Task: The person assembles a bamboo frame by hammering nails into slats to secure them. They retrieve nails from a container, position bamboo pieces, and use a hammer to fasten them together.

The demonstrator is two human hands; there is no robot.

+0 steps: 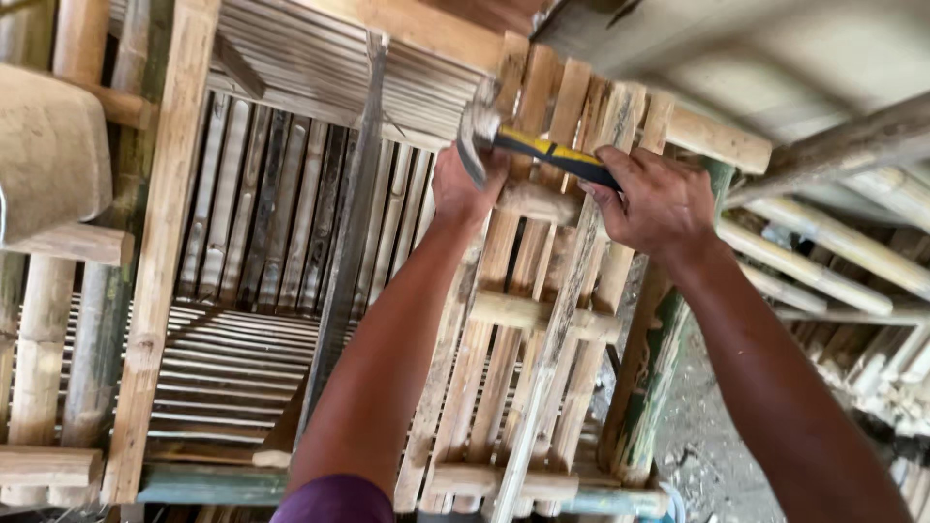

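Two bare hands work over a pale slatted bamboo panel (523,329), part of a larger bamboo frame seen from above. The right hand (659,203) is closed around the black grip of a yellow-and-black claw hammer with a steel head (528,145), which hangs just over the panel's upper crosspiece. The left hand (465,184) rests with curled fingers on that short bamboo crosspiece (538,201), directly beneath the hammer head; whether it pinches a nail I cannot tell. It looks like the nailing step, with the slats being fixed to the crosspiece. A strike here would call for a short, controlled blow, fingers kept clear of the head. Behind the panel, dark bamboo slats (281,203) line the frame, and loose bamboo poles (833,271) lie to the right.
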